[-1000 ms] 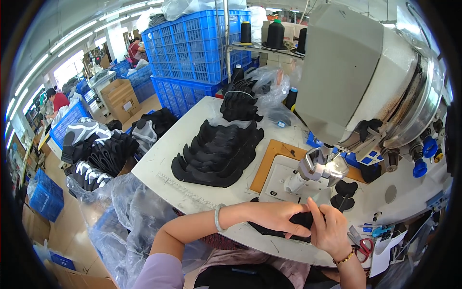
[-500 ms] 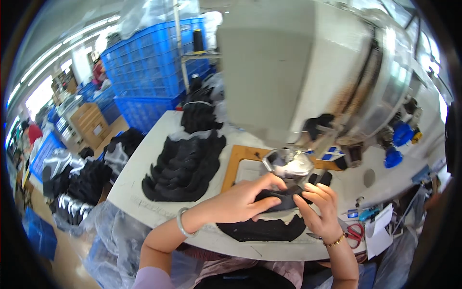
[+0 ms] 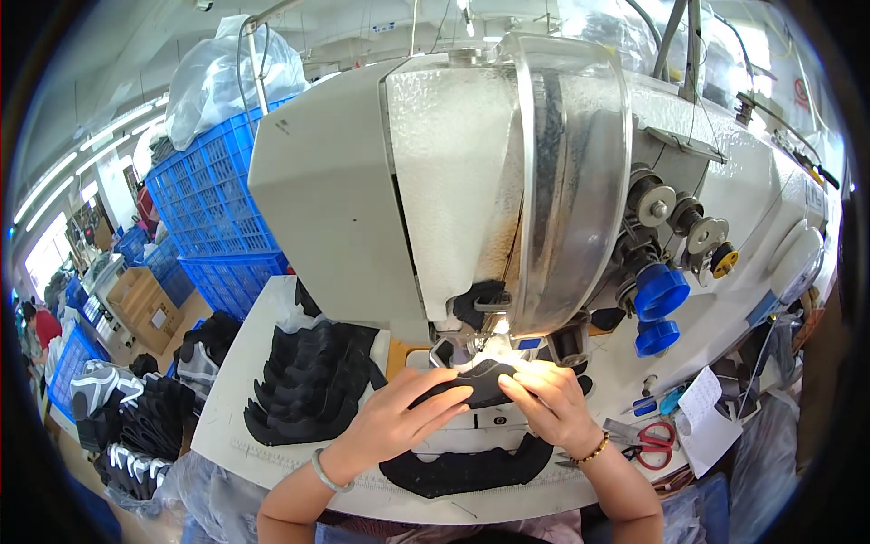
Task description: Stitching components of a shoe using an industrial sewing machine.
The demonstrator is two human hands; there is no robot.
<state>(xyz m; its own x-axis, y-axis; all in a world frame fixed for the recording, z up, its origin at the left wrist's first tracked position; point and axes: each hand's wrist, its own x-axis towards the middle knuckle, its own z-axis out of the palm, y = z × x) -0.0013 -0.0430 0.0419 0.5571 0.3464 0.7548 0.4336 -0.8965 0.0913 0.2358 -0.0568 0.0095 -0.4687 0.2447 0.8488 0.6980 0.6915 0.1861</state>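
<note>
Both hands work at the lit sewing area of a large white sewing machine (image 3: pixel 453 118). Between them is a black curved fabric piece (image 3: pixel 480 388), its far edge close to the machine's clamp (image 3: pixel 444 352). The fingers of my left hand (image 3: pixel 403 412) are closed on the piece's left side. At its right end, the fingertips of my right hand (image 3: pixel 555 406) pinch it. A second black curved piece (image 3: pixel 467 473) lies flat on the white table (image 3: pixel 236 462), nearer to me. On the left is an overlapping pile of similar black pieces (image 3: pixel 313 385).
Red-handled scissors (image 3: pixel 654 444) and a written paper sheet (image 3: pixel 705 419) lie right of my right hand. Blue knobs (image 3: pixel 660 292) jut from the machine's right side. Stacked blue crates (image 3: pixel 208 195) stand behind left. Black and grey pieces (image 3: pixel 149 417) are heaped beyond the table's left edge.
The view has tilted up, showing more of the machine. Both hands still hold the black piece, which now sits flatter and nearer the clamp and light.
</note>
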